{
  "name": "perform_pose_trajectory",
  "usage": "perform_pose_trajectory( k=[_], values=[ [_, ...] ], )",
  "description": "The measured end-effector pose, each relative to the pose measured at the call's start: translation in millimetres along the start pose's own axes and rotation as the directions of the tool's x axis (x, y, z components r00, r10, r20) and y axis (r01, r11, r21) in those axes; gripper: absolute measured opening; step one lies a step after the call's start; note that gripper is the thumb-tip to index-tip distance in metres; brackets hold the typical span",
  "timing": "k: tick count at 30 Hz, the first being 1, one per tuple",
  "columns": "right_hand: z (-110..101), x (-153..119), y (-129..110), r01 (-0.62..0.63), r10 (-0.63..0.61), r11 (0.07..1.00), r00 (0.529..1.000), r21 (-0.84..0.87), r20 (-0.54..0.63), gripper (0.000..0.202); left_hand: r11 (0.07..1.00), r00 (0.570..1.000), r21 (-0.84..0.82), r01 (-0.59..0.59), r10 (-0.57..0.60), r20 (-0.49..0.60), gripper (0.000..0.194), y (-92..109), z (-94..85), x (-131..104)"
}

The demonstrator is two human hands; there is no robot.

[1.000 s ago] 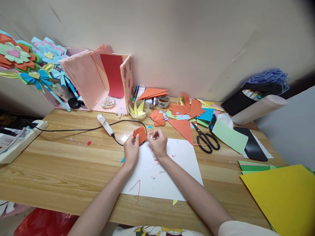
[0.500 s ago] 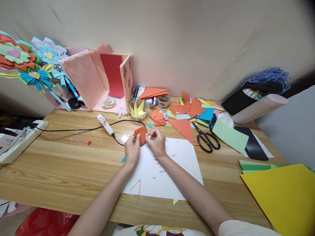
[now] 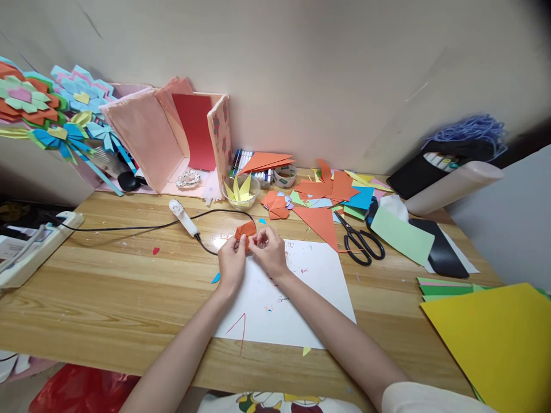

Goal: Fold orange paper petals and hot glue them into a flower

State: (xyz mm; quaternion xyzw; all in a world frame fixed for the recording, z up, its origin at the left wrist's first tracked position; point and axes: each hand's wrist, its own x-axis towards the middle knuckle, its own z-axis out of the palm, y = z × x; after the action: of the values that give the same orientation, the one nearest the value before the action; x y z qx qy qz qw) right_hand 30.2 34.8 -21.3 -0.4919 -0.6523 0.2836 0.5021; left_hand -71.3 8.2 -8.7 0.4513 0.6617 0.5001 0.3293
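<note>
A small folded piece of orange paper [image 3: 245,230] is pinched in my left hand [image 3: 231,261], above the top left of a white paper sheet [image 3: 314,287]. The fingertips of my right hand [image 3: 271,252] press together at the orange paper's right edge; whether they grip the paper itself or a tiny piece I cannot make out. Beyond my hands lies another folded orange paper piece [image 3: 275,205]. A clear bowl [image 3: 241,198] holds yellow paper petals. Just left of my hands is a white corded hand tool [image 3: 183,218].
Black-handled scissors [image 3: 359,238] lie right of the white sheet, beside a heap of paper scraps [image 3: 327,189]. Yellow card [image 3: 495,338] overhangs the right front. A pink box [image 3: 146,137] and paper flowers [image 3: 26,94] stand at back left. A black cord [image 3: 129,229] crosses the table.
My right hand has shifted slightly left, its fingertips now meeting the orange paper's edge, close to my left hand. My left hand holds almost the same place.
</note>
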Motion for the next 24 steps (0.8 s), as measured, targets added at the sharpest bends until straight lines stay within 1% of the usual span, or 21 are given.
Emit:
perform_pose_trajectory(
  k=[4,9,12,14,17,19,21,24],
  values=[
    [0.4,2.7,3.1,-0.032,0.032,0.999,0.999,-0.006,-0.04,0.014,0.999,0.999,0.049,-0.009,0.011,-0.039,0.033,3.4,-0.2,-0.1],
    [-2.6,6.6,6.4,-0.092,0.091,0.996,0.99,-0.003,-0.107,0.017,1.0,1.0,0.021,-0.014,0.015,-0.02,0.031,4.1,-0.4,0.3],
    [-4.9,5.7,3.0,-0.082,0.082,0.997,0.984,0.007,-0.157,0.019,0.999,1.0,0.032,-0.007,0.008,-0.027,0.033,2.3,-0.7,0.8],
    [-4.8,3.4,-0.3,-0.047,0.049,0.999,0.989,0.015,-0.142,0.019,0.999,0.999,0.043,0.0,0.002,-0.033,0.034,1.5,-1.0,0.9],
    [-2.1,-0.3,-2.8,-0.001,0.002,1.0,0.999,0.029,-0.046,0.018,1.0,1.0,0.008,0.004,-0.004,-0.011,0.031,1.0,-1.1,0.6],
    [-0.1,-1.3,-2.4,-0.001,0.001,1.0,1.0,0.022,-0.009,0.017,1.0,1.0,-0.021,0.001,-0.001,0.01,0.029,0.9,-1.0,0.2],
    [0.9,-0.5,-0.9,-0.017,0.017,1.0,1.0,0.009,-0.011,0.017,1.0,1.0,-0.014,-0.01,0.01,0.007,0.029,0.9,-0.7,-0.2],
    [-0.1,3.0,1.9,-0.047,0.047,0.999,0.998,0.01,-0.04,0.017,0.999,0.999,0.031,-0.029,0.03,-0.028,0.032,1.6,-0.4,-0.3]
  ],
)
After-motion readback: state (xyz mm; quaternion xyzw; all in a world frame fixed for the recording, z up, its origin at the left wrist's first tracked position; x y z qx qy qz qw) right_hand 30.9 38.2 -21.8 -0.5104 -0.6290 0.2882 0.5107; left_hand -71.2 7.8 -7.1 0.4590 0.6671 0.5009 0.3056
